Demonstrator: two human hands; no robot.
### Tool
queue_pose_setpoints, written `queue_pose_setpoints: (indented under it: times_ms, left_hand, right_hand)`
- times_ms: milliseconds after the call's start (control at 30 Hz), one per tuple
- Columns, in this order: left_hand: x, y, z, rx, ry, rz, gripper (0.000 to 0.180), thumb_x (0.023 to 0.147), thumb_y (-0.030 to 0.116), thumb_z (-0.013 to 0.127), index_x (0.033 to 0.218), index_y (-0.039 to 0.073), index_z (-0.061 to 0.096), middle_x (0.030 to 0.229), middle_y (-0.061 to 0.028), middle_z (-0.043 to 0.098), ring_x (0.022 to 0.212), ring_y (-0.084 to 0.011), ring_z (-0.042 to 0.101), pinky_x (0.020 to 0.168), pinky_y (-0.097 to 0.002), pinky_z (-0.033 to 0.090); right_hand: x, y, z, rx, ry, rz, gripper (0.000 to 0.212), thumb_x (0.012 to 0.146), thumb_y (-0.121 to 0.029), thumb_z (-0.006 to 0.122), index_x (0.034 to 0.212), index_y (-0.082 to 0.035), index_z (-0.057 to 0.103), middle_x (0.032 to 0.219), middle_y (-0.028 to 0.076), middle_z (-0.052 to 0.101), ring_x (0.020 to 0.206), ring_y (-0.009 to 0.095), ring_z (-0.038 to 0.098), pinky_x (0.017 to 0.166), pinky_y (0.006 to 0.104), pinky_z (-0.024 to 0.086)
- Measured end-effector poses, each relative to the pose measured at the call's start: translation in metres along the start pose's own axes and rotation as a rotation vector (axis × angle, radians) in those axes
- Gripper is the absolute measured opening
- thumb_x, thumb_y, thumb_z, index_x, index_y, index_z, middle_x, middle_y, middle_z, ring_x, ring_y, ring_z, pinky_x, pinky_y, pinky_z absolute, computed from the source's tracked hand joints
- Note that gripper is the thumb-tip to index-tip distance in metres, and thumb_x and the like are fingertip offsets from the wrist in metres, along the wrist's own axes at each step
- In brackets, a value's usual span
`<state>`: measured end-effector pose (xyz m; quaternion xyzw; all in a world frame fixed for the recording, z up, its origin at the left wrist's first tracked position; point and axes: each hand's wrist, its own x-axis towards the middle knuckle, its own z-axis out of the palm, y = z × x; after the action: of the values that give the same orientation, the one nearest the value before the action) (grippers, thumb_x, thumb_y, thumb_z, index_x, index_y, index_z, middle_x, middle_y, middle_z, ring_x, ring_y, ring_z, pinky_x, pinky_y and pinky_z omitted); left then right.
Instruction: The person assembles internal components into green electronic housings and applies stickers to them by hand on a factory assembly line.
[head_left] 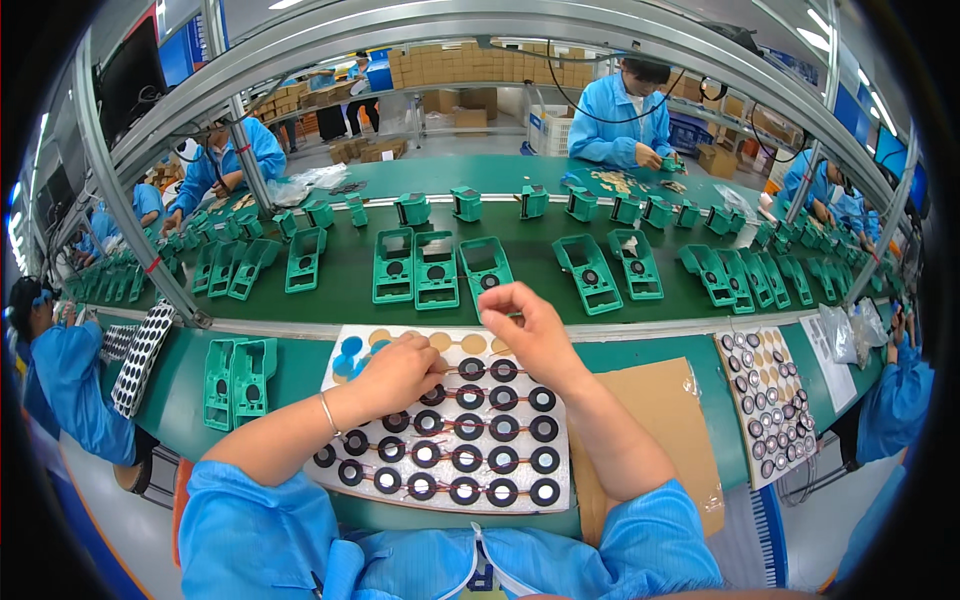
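A white foam tray [560, 470] lies in front of me, set with rows of small round black speakers [468, 427] with thin reddish wires. My left hand [398, 372] rests over its upper part, fingers bent together at a speaker; what they pinch is hidden. Blue round stickers [347, 355] lie beside that hand, and tan discs [440, 342] line the tray's far edge. Beyond the tray, my right hand [528, 330] is raised with thumb and fingers closed at the near end of a green plastic housing [486, 264]. Whatever it holds is too small to make out.
Rows of green housings [393, 268] stand along the dark green conveyor belt [340, 315]. Two more housings [254, 395] sit at left. Brown cardboard [655, 420] lies right of the tray, with another speaker tray [765, 410] beyond. Co-workers in blue sit around the line; metal posts frame it.
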<state>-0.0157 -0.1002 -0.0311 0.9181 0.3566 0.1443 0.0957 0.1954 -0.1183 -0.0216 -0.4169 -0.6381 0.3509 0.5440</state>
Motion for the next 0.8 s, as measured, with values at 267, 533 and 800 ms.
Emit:
queue_pose_setpoints:
  times_ms: [267, 533, 800]
  left_hand:
    - [0.007, -0.004, -0.008, -0.366, 0.019, -0.169, 0.011, 0.077, 0.014, 0.061, 0.079, 0.003, 0.062, 0.076, -0.0096, 0.06, 0.073, -0.0229, 0.057, 0.067, -0.0332, 0.045]
    - [0.015, 0.011, -0.053, -0.78, 0.054, -0.212, 0.013, 0.085, 0.015, 0.06, 0.083, 0.002, 0.059, 0.079, -0.0015, 0.061, 0.072, -0.0061, 0.054, 0.066, -0.0218, 0.044]
    - [0.001, 0.028, -0.067, -1.202, 0.163, -0.256, 0.019, 0.083, 0.019, 0.061, 0.089, 0.001, 0.059, 0.085, -0.0049, 0.061, 0.074, -0.0083, 0.056, 0.062, -0.0221, 0.045]
  right_hand:
    - [-0.004, 0.002, 0.005, -0.215, -0.263, 0.055, 0.027, 0.08, -0.019, 0.063, 0.102, -0.004, 0.058, 0.097, 0.009, 0.059, 0.088, 0.019, 0.056, 0.075, 0.0312, 0.047]
    - [-0.007, -0.013, 0.004, -0.085, -0.385, 0.059, 0.038, 0.078, -0.017, 0.069, 0.111, -0.003, 0.057, 0.1, 0.009, 0.059, 0.09, 0.017, 0.058, 0.076, 0.0294, 0.049]
    - [-0.013, -0.023, 0.011, -0.017, -0.203, -0.088, 0.035, 0.076, -0.006, 0.069, 0.108, 0.0, 0.054, 0.094, 0.005, 0.057, 0.084, 0.011, 0.058, 0.078, 0.0263, 0.049]
